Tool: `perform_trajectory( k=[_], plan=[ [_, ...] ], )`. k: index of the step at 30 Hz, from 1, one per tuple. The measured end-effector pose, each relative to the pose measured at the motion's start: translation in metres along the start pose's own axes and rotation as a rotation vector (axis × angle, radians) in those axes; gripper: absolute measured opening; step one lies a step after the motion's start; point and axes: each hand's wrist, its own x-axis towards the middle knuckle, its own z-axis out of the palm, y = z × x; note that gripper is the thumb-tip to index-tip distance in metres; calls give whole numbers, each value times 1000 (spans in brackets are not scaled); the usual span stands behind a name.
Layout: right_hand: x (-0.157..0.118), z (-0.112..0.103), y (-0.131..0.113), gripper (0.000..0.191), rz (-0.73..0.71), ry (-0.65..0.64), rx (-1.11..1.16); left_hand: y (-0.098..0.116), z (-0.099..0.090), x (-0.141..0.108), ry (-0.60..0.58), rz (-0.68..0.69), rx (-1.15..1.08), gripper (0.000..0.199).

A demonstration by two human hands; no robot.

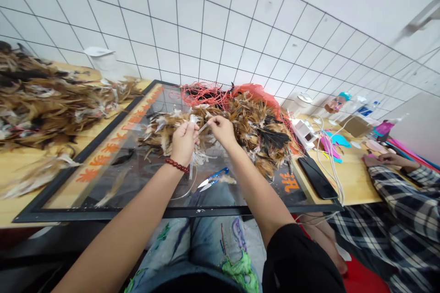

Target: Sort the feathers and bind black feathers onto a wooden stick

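Observation:
My left hand (185, 141), with a red bead bracelet at the wrist, is closed on a white ribbon-like strip (193, 121), whose tail hangs below the fist. Up and to the right, the fingers of my right hand (222, 129) pinch a thin pale piece (203, 127) that runs toward the left hand; whether it is a feather quill or more strip I cannot tell. Both hands are above a glass-topped board with a black frame (113, 214). Brown feathers (160, 135) lie behind and beside them. Blue-handled thread snips (213, 178) rest on the glass below the hands.
A large feather pile (44, 105) covers the table at left. Behind are red cords (202, 95) and a red bag (256, 94) with more feathers. A black phone (316, 177) and white cables (335, 165) lie at right. A co-worker's plaid sleeve (395, 192) is farther right.

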Motion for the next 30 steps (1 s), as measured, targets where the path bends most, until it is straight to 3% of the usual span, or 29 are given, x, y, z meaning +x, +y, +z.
perform_trajectory(
  k=[2, 6, 9, 12, 17, 22, 26, 30],
  plan=[
    [-3, -21, -4, 13, -96, 19, 39, -2, -1, 2, 34, 49, 25, 23],
    [-15, -47, -15, 10, -325, -88, 75, -5, -3, 4, 77, 118, 77, 21],
    [-22, -43, -22, 11, -471, -114, 52, -7, -2, 2, -6, 19, 70, 19],
    [-25, -31, -24, 12, -530, -58, -10, -9, -2, -1, -88, -41, 85, 19],
    [-28, -21, -22, 11, -522, -33, -75, -11, -1, -5, -146, 5, 149, 22],
    [-20, -24, -19, 12, -454, -74, -209, -8, 0, -6, -172, -72, 149, 19],
    [1, -26, -14, 17, -277, -65, -509, -4, 0, -3, -16, -121, 72, 19],
    [19, -13, -11, 20, -248, -108, -814, -1, -4, 3, 110, -143, -64, 19]
  ],
)
